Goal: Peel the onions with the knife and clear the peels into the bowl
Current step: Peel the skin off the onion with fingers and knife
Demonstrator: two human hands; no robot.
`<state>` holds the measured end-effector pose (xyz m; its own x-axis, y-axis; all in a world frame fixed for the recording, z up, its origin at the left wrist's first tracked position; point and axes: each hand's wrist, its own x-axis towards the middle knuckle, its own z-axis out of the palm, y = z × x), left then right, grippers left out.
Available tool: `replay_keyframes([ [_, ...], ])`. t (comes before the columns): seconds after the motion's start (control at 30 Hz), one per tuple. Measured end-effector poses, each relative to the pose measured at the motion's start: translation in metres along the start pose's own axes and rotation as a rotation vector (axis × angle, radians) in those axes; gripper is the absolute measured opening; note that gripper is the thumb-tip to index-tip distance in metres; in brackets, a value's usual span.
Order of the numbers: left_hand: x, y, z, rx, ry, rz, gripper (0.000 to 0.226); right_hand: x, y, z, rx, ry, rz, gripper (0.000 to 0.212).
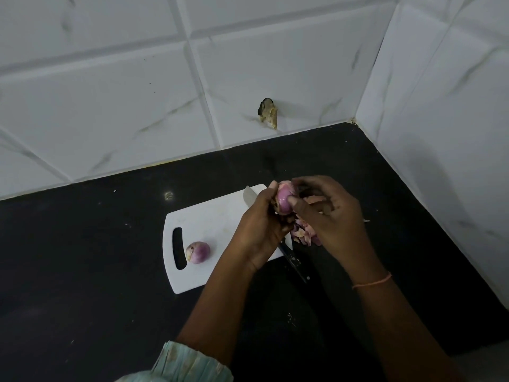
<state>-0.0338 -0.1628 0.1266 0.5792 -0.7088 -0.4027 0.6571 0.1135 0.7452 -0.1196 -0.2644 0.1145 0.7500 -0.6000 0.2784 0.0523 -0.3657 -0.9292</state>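
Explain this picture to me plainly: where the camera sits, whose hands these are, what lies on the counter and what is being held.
There is no machine here. One camera, worn on a person's head, looks down at their two bare hands. The left hand holds an onion while the right hand picks at its skin. On the black counter lies a white cutting board with a second onion on it. A knife lies under the hands, with its blade on the board. A heap of peels sits at the board's right edge. No bowl is in view.

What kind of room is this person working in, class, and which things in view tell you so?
Most likely a home kitchen corner: a dark countertop against white tiled walls, with a white cutting board, knife and onions.
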Motion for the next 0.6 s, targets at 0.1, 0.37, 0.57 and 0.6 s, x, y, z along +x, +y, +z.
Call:
replay_keyframes([
  [0.1,-0.0023,0.0001,0.0031,0.042,0.022,0.049,0.034,0.0006,0.0025,0.0048,0.003,0.062,-0.041,0.02],
  [0.37,-0.0082,0.0018,0.0052,0.124,0.057,0.107,0.03,0.0013,0.0005,0.0038,-0.018,0.106,-0.078,0.008],
  [0.57,-0.009,0.0025,0.0003,0.167,0.073,0.127,0.033,-0.0041,0.0003,0.0065,-0.058,0.17,-0.119,0.011],
  [0.6,-0.0094,0.0024,-0.0004,0.179,0.071,0.125,0.035,-0.0041,0.0002,0.0067,-0.072,0.168,-0.121,0.011],
])
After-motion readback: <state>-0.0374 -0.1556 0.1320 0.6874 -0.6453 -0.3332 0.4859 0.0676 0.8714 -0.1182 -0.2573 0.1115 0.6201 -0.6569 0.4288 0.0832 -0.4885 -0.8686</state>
